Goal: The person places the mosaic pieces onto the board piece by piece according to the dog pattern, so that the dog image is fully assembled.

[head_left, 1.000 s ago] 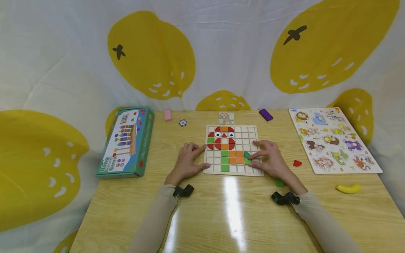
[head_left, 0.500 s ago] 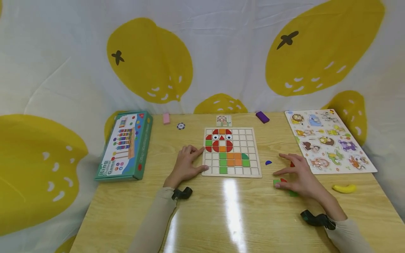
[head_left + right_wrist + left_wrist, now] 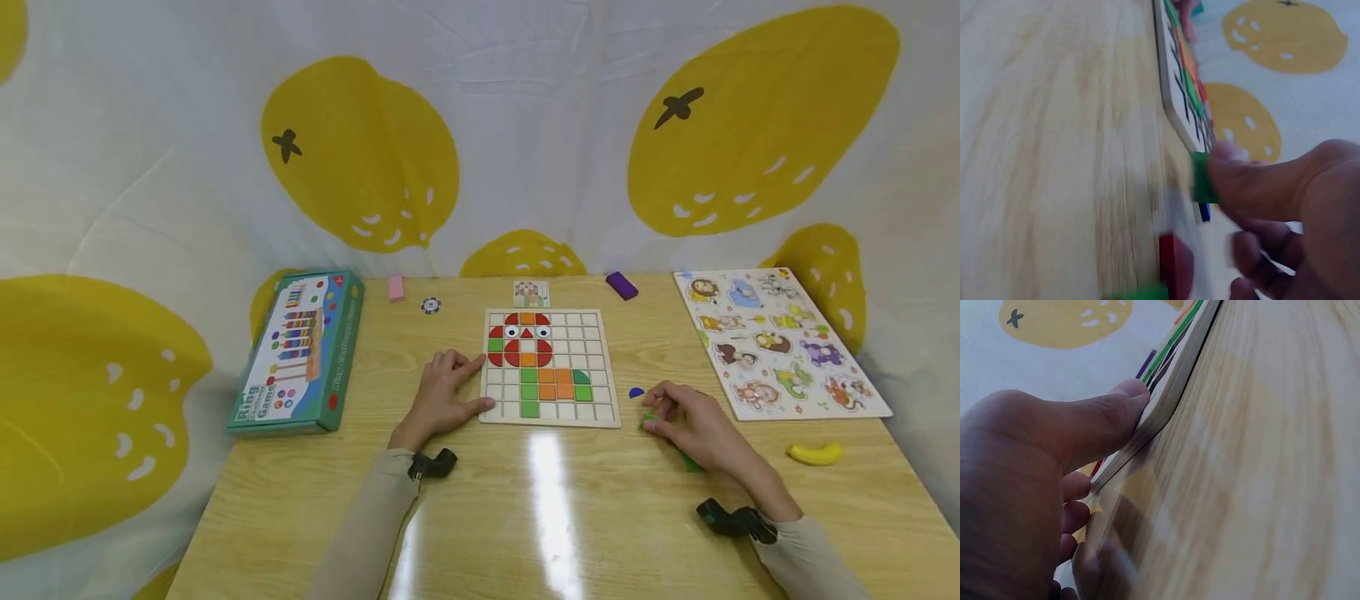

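Observation:
A wooden grid board (image 3: 581, 411) lies flat in the head view, with red, orange, green and eye tiles in its cells. My left hand (image 3: 433, 398) rests at its left side, thumb and forefinger touching the rim; the thumb (image 3: 1100, 419) lies on the edge in the left wrist view. Off the board's right side, my right hand (image 3: 697, 425) pinches a small green block (image 3: 1200, 178), held just above the table. A blue half-round piece (image 3: 636, 392) lies by its fingertips. Below the hand in the right wrist view are a red block (image 3: 1177, 265) and another green block (image 3: 1144, 294).
Behind the board lies a picture card (image 3: 532, 293). A boxed ring game (image 3: 296, 358) is at left, an animal puzzle (image 3: 783, 350) and toy banana (image 3: 814, 454) at right. Pink (image 3: 396, 287) and purple (image 3: 622, 286) blocks and a chip (image 3: 431, 306) sit near the curtain.
My right hand left the green tile on the board, moved right to the loose pieces, and now pinches a green block. The left hand stayed at the board's edge.

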Demonstrator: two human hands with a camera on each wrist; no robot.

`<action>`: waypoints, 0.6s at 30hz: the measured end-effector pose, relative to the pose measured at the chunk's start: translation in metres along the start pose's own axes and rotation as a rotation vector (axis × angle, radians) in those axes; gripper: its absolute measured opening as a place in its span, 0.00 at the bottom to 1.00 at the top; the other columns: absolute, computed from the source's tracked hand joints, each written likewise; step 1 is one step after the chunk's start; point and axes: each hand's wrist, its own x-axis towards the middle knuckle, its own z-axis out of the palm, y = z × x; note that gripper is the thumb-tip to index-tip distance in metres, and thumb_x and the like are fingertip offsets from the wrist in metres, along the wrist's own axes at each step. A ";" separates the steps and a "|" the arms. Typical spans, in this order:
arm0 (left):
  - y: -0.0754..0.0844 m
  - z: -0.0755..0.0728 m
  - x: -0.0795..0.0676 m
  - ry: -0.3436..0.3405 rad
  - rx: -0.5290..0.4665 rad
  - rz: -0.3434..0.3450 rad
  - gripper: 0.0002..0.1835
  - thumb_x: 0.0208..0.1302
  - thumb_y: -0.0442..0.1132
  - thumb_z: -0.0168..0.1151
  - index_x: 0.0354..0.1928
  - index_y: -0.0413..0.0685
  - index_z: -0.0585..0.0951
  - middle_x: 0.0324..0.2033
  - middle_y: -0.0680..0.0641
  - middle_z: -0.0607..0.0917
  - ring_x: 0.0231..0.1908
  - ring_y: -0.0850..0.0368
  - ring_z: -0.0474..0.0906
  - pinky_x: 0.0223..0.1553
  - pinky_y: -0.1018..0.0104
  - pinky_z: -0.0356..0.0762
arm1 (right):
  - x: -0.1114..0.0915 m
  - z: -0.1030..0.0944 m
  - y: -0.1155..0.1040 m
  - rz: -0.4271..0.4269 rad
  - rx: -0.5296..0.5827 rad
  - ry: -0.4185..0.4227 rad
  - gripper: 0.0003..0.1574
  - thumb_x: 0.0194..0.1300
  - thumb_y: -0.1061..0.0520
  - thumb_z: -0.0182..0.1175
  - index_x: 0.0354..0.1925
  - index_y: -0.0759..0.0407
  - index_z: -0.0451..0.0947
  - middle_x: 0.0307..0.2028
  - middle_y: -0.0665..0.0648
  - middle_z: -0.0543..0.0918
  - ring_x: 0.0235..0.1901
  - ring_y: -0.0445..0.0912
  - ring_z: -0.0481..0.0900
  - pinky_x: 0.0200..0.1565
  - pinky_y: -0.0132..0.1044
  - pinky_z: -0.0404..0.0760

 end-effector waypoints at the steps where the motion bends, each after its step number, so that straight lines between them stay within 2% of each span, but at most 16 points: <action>1: 0.000 0.000 0.000 0.002 -0.002 0.001 0.44 0.54 0.69 0.66 0.71 0.62 0.70 0.47 0.52 0.70 0.47 0.54 0.61 0.51 0.56 0.60 | 0.004 0.001 -0.001 0.013 0.039 -0.004 0.15 0.60 0.59 0.71 0.44 0.49 0.79 0.28 0.44 0.78 0.24 0.36 0.73 0.29 0.32 0.72; 5: 0.000 0.000 0.000 -0.003 -0.009 0.001 0.44 0.54 0.69 0.66 0.71 0.62 0.69 0.46 0.52 0.70 0.47 0.55 0.61 0.51 0.56 0.59 | 0.020 0.011 -0.006 0.055 0.211 0.005 0.14 0.63 0.58 0.68 0.47 0.52 0.80 0.29 0.49 0.80 0.26 0.40 0.76 0.30 0.33 0.74; 9: 0.000 0.001 -0.001 0.000 -0.011 0.003 0.44 0.54 0.68 0.67 0.71 0.61 0.70 0.46 0.52 0.70 0.47 0.55 0.61 0.51 0.56 0.59 | 0.032 0.027 -0.014 0.098 0.329 0.010 0.18 0.55 0.56 0.74 0.44 0.52 0.82 0.33 0.52 0.83 0.32 0.43 0.79 0.35 0.31 0.76; 12: 0.000 0.001 -0.001 0.006 -0.004 0.012 0.44 0.54 0.68 0.67 0.71 0.61 0.70 0.46 0.52 0.70 0.46 0.55 0.61 0.50 0.56 0.59 | 0.038 0.039 -0.020 0.094 0.309 0.013 0.23 0.46 0.52 0.79 0.41 0.50 0.83 0.37 0.51 0.83 0.37 0.44 0.78 0.41 0.29 0.73; 14: -0.001 0.001 -0.001 0.011 -0.009 0.019 0.44 0.54 0.68 0.67 0.71 0.60 0.70 0.46 0.52 0.70 0.46 0.55 0.61 0.50 0.56 0.59 | 0.040 0.046 -0.024 0.072 0.244 0.015 0.24 0.42 0.49 0.81 0.39 0.48 0.84 0.40 0.48 0.83 0.41 0.43 0.76 0.45 0.29 0.70; 18: -0.001 0.000 0.000 0.017 -0.015 0.025 0.44 0.54 0.67 0.67 0.71 0.60 0.70 0.46 0.52 0.70 0.46 0.55 0.61 0.49 0.57 0.58 | 0.043 0.053 -0.031 0.035 0.138 0.034 0.25 0.35 0.46 0.83 0.35 0.47 0.85 0.43 0.47 0.79 0.46 0.43 0.72 0.50 0.34 0.66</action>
